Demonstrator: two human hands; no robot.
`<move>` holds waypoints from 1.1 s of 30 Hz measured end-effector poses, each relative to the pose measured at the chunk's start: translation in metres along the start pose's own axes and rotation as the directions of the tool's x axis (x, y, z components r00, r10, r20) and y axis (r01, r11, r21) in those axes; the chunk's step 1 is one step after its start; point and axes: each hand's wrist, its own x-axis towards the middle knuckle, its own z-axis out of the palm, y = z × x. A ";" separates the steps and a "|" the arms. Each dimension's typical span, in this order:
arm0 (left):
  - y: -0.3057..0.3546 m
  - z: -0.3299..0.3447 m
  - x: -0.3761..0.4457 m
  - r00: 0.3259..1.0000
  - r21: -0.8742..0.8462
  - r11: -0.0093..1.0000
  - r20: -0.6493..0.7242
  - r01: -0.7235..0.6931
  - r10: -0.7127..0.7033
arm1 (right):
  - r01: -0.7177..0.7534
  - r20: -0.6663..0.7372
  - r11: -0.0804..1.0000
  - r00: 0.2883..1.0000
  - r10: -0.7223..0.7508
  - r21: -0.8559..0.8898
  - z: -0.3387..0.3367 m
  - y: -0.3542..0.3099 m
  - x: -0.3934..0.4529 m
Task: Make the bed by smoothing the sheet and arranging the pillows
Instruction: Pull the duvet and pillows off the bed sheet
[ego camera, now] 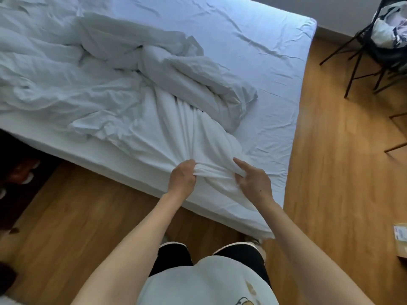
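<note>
A crumpled white duvet lies bunched across the bed, over a wrinkled white fitted sheet. Its near end is gathered into a bunch at the mattress's front edge. My left hand grips that bunch from the left with curled fingers. Just to the right, my right hand pinches the same fold, index finger stretched out along the cloth. Taut pleats run from both hands up into the pile. No pillow can be told apart from the bedding.
The mattress corner sits near my feet on a wooden floor. A black folding chair with clothes stands at the far right. A cardboard box lies at the right edge. Dark items and shoes are on the left.
</note>
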 end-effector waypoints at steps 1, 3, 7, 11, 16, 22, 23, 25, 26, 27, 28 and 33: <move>0.013 0.010 0.000 1.000 0.002 1.000 -0.013 0.012 -0.012 | 0.030 0.002 1.000 1.000 -0.030 -0.009 -0.008 0.016 0.006; 0.041 0.035 -0.003 0.998 0.009 0.999 -0.049 0.040 -0.039 | 0.098 0.026 0.995 0.995 -0.097 -0.036 -0.026 0.048 0.017; 0.110 0.086 -0.011 0.971 -0.051 0.981 -0.141 0.187 -0.193 | 0.217 0.158 0.976 0.964 -0.213 -0.009 -0.071 0.117 0.032; 0.189 0.123 -0.018 0.957 -0.032 0.975 -0.184 0.221 -0.223 | 0.262 0.208 0.965 0.944 -0.256 -0.001 -0.125 0.183 0.042; 0.238 0.163 -0.041 0.930 -0.038 0.958 -0.232 0.283 -0.284 | 0.338 0.261 0.941 0.909 -0.325 -0.005 -0.157 0.230 0.034; 0.289 0.208 -0.060 0.900 -0.065 0.948 -0.303 0.310 -0.315 | 0.402 0.243 0.916 0.887 -0.392 0.009 -0.180 0.286 0.029; 0.298 0.218 -0.063 0.897 -0.068 0.951 -0.316 0.303 -0.308 | 0.400 0.236 0.916 0.889 -0.393 0.017 -0.186 0.297 0.027; 0.315 0.240 -0.073 0.893 -0.086 0.952 -0.331 0.293 -0.305 | 0.403 0.225 0.915 0.890 -0.396 0.017 -0.195 0.322 0.020; 0.320 0.250 -0.079 0.895 -0.092 0.953 -0.329 0.288 -0.302 | 0.415 0.224 0.910 0.886 -0.407 0.011 -0.198 0.333 0.014; 0.322 0.261 -0.087 0.899 -0.087 0.955 -0.322 0.283 -0.296 | 0.424 0.229 0.906 0.881 -0.414 0.010 -0.199 0.342 0.006; 0.320 0.272 -0.097 0.903 -0.072 0.954 -0.307 0.292 -0.300 | 0.414 0.252 0.910 0.880 -0.402 0.006 -0.197 0.350 -0.006; 0.298 0.316 -0.161 0.805 0.213 0.780 -0.070 0.589 -0.589 | 0.476 0.794 0.827 0.605 -0.063 -0.298 -0.154 0.393 -0.050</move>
